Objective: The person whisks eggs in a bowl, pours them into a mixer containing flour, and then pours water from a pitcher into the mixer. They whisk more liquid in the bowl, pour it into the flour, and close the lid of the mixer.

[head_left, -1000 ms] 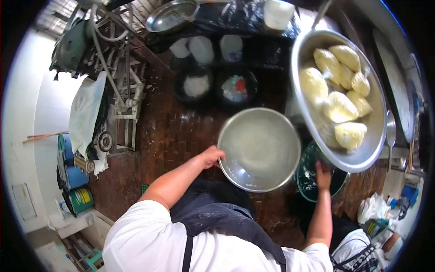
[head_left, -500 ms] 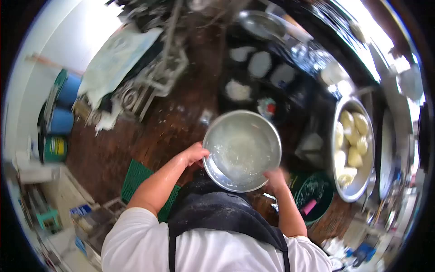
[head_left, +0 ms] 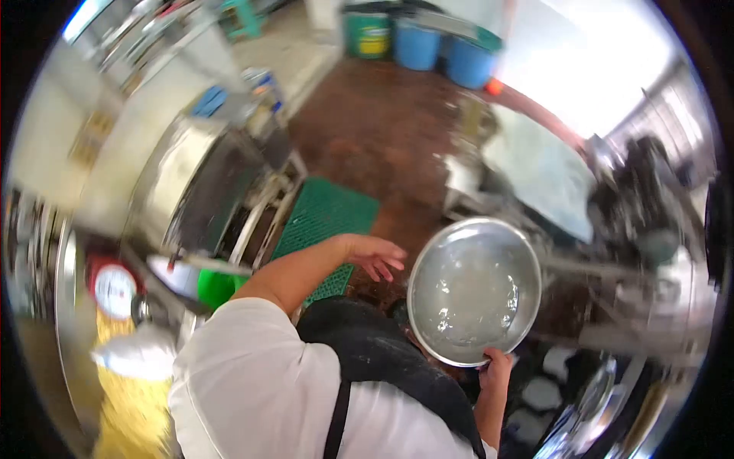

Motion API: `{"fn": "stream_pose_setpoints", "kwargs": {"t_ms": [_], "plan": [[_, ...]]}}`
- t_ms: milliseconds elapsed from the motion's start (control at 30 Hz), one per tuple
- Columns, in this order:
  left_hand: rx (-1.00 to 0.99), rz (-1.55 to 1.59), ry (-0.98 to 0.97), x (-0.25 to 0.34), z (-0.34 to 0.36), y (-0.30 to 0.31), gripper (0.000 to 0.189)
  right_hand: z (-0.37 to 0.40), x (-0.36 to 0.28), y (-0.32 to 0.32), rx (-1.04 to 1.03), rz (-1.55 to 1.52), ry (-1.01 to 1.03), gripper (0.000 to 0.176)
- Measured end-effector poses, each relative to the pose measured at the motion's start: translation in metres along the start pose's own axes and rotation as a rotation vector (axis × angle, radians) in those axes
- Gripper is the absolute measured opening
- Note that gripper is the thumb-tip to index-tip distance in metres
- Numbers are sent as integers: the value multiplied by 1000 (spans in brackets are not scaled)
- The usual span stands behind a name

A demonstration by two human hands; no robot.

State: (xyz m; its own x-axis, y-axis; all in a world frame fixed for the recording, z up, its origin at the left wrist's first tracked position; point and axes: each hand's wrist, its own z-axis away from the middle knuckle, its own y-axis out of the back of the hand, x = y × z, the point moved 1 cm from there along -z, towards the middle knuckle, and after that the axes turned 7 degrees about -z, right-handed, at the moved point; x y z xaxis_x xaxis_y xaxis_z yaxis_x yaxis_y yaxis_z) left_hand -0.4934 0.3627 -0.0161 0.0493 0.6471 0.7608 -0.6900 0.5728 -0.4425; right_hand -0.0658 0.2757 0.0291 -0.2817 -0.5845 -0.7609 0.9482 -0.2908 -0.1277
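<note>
A round stainless steel bowl (head_left: 474, 264) is tilted in front of my body, its inside facing up with wet glints and a cloudy film. My right hand (head_left: 497, 367) grips the bowl's near rim, thumb over the edge. Off the bowl's left side, my left hand (head_left: 376, 256) hangs in the air with its fingers apart and nothing in them. Between that hand and the rim is a small gap.
A green perforated mat (head_left: 329, 218) lies on the wet brown floor (head_left: 359, 122). Blue buckets (head_left: 417, 47) stand at the far wall. A cloth-covered machine (head_left: 539, 168) is ahead right. On the left are a red dial scale (head_left: 115, 289) and a yellow heap (head_left: 130, 402).
My body has turned left, so the mat and buckets now lie ahead and the tub of pale lumps is out of view. My left hand has let go of the bowl; my right hand still holds it.
</note>
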Motion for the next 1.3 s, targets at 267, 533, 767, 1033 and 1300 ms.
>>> {"fn": "stream_pose_setpoints", "kwargs": {"t_ms": [267,533,767,1033,1300], "plan": [[1160,404,214,-172,141,34,84,-72,-101,-192,-304,412,52,34],[1371,981,211,-345,161,10,53,-74,-113,-414,-654,552,28,22],[1272,866,452,-398,231,47,32,-9,-69,-619,-799,786,75,15],[1442,1108,143,-366,301,127,34,73,-9,-829,-1053,909,168,24],[1341,1362,-3,-424,269,114,35,131,51,-982,-1273,1152,421,32]]}}
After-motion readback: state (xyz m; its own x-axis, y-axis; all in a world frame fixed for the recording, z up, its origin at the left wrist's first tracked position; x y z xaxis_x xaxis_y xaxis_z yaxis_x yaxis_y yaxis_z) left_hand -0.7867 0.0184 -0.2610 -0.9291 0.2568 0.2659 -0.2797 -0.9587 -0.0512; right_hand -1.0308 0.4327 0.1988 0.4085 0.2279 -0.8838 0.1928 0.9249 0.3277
